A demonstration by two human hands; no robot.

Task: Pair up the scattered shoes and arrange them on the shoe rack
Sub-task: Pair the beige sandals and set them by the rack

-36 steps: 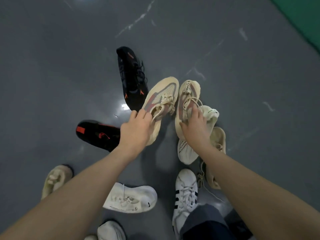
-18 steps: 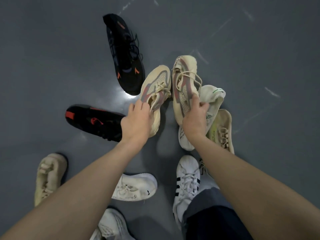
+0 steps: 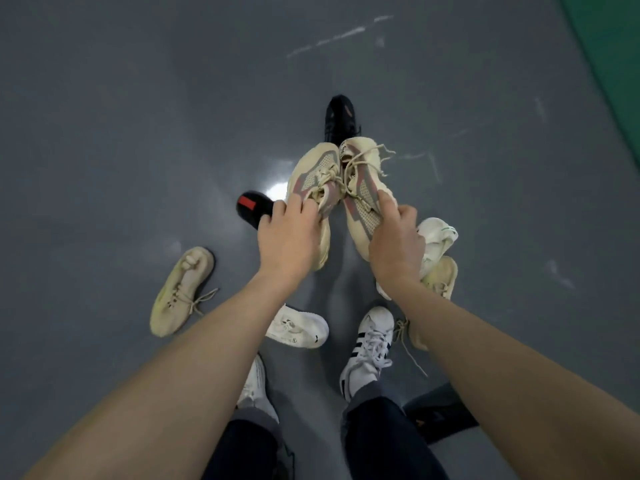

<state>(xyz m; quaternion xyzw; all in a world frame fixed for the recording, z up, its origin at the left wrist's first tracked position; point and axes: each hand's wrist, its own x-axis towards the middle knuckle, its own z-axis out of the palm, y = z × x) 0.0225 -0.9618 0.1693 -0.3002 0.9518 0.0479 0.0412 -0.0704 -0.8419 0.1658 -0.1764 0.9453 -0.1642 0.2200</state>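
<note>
Both cream sneakers have just left the floor: left hand grips the left sneaker, right hand the right sneaker, touching at twelve o'clock (pair matched; rack unseen).

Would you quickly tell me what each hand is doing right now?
Left hand: grips the left beige shoe.
Right hand: grips the right beige shoe.
</note>
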